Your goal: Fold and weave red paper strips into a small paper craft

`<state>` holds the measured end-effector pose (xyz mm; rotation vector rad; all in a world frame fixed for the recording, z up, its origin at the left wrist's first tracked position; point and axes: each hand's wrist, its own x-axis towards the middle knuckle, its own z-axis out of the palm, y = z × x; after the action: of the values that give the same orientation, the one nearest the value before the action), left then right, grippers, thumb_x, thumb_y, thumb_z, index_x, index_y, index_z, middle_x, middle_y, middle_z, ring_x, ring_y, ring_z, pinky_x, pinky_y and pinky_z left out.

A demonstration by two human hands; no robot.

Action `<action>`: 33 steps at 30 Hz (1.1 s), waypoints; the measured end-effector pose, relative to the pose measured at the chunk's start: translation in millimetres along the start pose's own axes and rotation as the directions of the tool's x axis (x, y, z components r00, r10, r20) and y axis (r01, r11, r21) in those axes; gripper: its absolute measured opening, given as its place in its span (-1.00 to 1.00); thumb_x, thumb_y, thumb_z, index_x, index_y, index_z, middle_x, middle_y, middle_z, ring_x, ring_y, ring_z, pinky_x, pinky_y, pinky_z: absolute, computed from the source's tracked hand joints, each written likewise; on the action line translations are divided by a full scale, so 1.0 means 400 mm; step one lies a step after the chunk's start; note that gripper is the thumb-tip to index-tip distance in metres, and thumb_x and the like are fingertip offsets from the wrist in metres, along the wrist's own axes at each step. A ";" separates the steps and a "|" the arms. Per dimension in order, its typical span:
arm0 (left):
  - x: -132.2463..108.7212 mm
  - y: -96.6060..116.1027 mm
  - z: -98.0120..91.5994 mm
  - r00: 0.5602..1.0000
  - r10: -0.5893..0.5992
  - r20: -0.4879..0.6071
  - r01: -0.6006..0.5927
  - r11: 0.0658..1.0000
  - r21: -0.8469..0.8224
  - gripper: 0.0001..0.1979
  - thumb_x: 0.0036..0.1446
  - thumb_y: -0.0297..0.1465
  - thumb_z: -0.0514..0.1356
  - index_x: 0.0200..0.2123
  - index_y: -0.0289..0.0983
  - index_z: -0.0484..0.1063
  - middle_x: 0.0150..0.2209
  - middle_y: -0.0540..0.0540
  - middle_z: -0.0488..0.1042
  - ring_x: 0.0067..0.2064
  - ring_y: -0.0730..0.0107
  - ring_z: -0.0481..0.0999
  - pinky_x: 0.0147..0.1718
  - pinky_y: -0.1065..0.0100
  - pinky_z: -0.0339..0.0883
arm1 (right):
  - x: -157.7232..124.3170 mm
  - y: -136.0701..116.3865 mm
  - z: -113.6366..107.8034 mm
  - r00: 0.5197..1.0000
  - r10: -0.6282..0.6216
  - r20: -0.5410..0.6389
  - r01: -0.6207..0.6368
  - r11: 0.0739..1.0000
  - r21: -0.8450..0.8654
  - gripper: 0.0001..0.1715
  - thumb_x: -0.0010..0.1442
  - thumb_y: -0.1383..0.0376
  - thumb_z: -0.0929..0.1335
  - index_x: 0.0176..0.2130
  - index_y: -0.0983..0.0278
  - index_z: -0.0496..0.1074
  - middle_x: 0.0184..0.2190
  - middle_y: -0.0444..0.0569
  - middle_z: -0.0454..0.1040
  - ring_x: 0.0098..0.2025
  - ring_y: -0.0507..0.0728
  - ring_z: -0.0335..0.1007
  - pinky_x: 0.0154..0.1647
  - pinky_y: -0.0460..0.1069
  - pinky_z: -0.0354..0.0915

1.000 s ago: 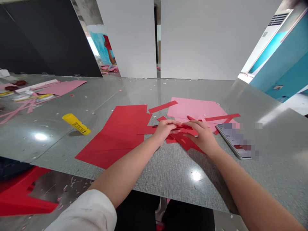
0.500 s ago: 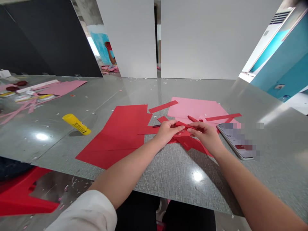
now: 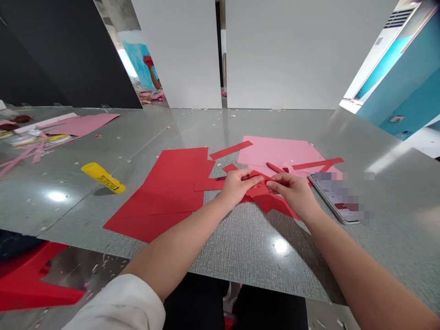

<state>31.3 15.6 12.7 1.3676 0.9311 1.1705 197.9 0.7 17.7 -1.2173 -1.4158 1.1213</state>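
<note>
Between my two hands is a small piece of red paper (image 3: 261, 175), raised just above the table. My left hand (image 3: 237, 187) pinches its left end between thumb and fingers. At the other end my right hand (image 3: 292, 189) pinches it the same way. Loose red paper pieces (image 3: 266, 200) lie beneath my fingers, partly hidden by them. Left of my hands are large red sheets (image 3: 172, 183), overlapping one another. A dark, thin pen-like tool (image 3: 220, 178) shows its end beside my left hand.
Pink sheets (image 3: 275, 149) lie behind my hands with red strips (image 3: 231, 150) around them. A phone (image 3: 335, 199) rests at right, a yellow glue bottle (image 3: 103, 177) at left. Pink scraps (image 3: 84, 124) sit far left. Grey panels (image 3: 309, 55) stand at the table's back; a person's arm (image 3: 154, 78) shows beyond.
The view has shifted slightly, so the table items appear a little further left. Both hands keep their pinch on the red paper, with only small finger movement.
</note>
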 end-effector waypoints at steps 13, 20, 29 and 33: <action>-0.005 0.015 0.006 0.993 0.031 -0.113 -0.019 0.994 0.107 -0.79 -0.08 -0.26 0.27 -0.48 -0.30 0.47 -0.55 -0.01 0.42 -0.48 0.50 0.37 -0.48 0.42 0.23 | -0.007 -0.006 0.008 1.000 -0.027 -0.002 0.027 1.000 -0.008 -0.81 -0.04 0.19 0.41 -0.42 0.27 0.45 -0.51 -0.11 0.45 -0.44 0.03 0.36 -0.26 0.06 0.37; -0.007 0.017 0.008 0.992 0.034 -0.120 -0.021 0.994 0.107 -0.79 -0.08 -0.25 0.27 -0.50 -0.29 0.46 -0.56 -0.01 0.42 -0.48 0.47 0.37 -0.47 0.41 0.23 | -0.006 -0.007 0.009 0.999 -0.036 0.001 0.036 0.999 -0.026 -0.80 -0.03 0.17 0.41 -0.42 0.25 0.46 -0.49 -0.09 0.46 -0.43 0.05 0.38 -0.26 0.08 0.38; -0.008 0.023 0.008 0.995 0.033 -0.098 -0.025 0.996 0.089 -0.79 -0.06 -0.25 0.26 -0.48 -0.30 0.47 -0.54 0.00 0.42 -0.47 0.50 0.38 -0.44 0.42 0.24 | -0.010 -0.010 0.012 0.997 -0.069 -0.038 0.066 0.996 -0.063 -0.77 -0.02 0.15 0.40 -0.43 0.27 0.43 -0.51 -0.09 0.45 -0.44 0.06 0.36 -0.30 0.04 0.34; -0.008 0.019 0.009 0.999 0.047 -0.027 -0.043 0.990 0.134 -0.83 -0.05 -0.31 0.26 -0.42 -0.30 0.48 -0.49 -0.03 0.46 -0.43 0.48 0.41 -0.41 0.41 0.27 | -0.011 -0.012 0.009 0.992 -0.083 -0.092 0.077 0.995 -0.071 -0.79 -0.02 0.17 0.39 -0.40 0.26 0.42 -0.43 -0.09 0.45 -0.42 0.05 0.35 -0.29 0.05 0.33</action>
<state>33.3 10.6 19.9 1.4885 1.0199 1.1825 193.9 -4.3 21.6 -1.2340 -1.4268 0.9555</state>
